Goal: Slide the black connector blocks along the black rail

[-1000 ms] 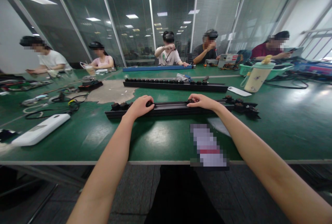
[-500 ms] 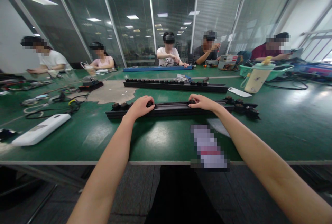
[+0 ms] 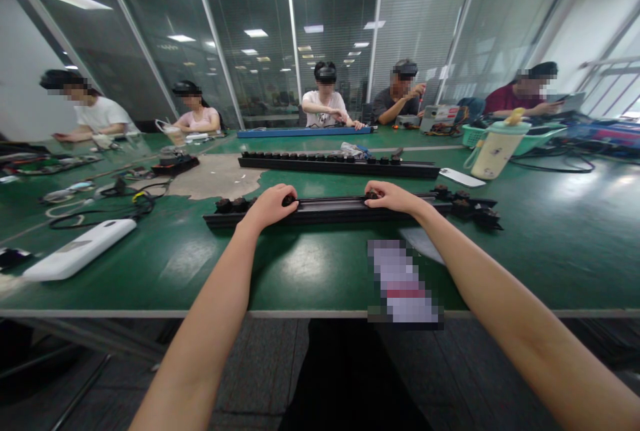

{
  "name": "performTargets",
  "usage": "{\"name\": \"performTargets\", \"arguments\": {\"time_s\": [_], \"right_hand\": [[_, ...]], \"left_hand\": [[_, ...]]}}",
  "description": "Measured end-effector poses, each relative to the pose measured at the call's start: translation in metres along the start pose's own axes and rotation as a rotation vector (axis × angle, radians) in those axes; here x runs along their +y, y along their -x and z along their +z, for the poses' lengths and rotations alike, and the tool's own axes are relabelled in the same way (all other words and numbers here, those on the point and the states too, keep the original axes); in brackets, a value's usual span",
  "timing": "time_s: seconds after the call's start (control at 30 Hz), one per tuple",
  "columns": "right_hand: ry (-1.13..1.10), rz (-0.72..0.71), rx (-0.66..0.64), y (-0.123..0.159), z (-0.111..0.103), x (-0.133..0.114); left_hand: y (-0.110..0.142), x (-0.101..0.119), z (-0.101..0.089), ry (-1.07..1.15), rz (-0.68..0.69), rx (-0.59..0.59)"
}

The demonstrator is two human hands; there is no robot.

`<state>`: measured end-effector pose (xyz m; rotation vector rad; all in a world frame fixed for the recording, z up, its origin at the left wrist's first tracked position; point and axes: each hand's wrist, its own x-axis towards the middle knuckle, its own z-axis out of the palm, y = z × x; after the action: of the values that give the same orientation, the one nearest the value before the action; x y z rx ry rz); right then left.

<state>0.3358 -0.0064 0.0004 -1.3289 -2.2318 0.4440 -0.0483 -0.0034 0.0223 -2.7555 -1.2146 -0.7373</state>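
Note:
A long black power strip rail (image 3: 330,208) lies across the green table (image 3: 310,271) in front of me. My left hand (image 3: 270,204) is curled over its left part, fingers closed on a small black socket piece (image 3: 288,200). My right hand (image 3: 393,196) is curled over the right part, fingertips pinching another black piece (image 3: 371,195). Several loose black socket modules (image 3: 467,210) sit at the rail's right end, and a few more black socket pieces (image 3: 231,204) at its left end.
A second black strip (image 3: 340,164) and a blue strip (image 3: 305,131) lie farther back. A white device (image 3: 80,249) and cables (image 3: 120,201) are at left. A cream jug (image 3: 497,148) and a teal basket (image 3: 540,134) stand at right. Several people work around the table.
My hands stay on the rail with hardly any shift. People at the far side have moved their arms slightly.

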Motion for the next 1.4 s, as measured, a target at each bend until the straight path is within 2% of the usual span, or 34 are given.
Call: {"name": "performTargets", "arguments": {"time_s": [0.2, 0.5, 0.83, 1.4], "right_hand": [[0.026, -0.001, -0.008, 0.001, -0.002, -0.002], [0.330, -0.057, -0.010, 0.002, -0.002, -0.016], [0.159, -0.013, -0.023, 0.004, -0.005, -0.015], [0.122, -0.039, 0.031, 0.003, -0.001, -0.013]], "left_hand": [[0.000, 0.000, 0.000, 0.002, -0.008, 0.000], [0.000, 0.002, -0.001, -0.006, -0.012, -0.009], [-0.001, 0.000, 0.000, -0.010, -0.002, -0.007], [0.000, 0.001, -0.001, 0.006, 0.002, 0.000]]}}
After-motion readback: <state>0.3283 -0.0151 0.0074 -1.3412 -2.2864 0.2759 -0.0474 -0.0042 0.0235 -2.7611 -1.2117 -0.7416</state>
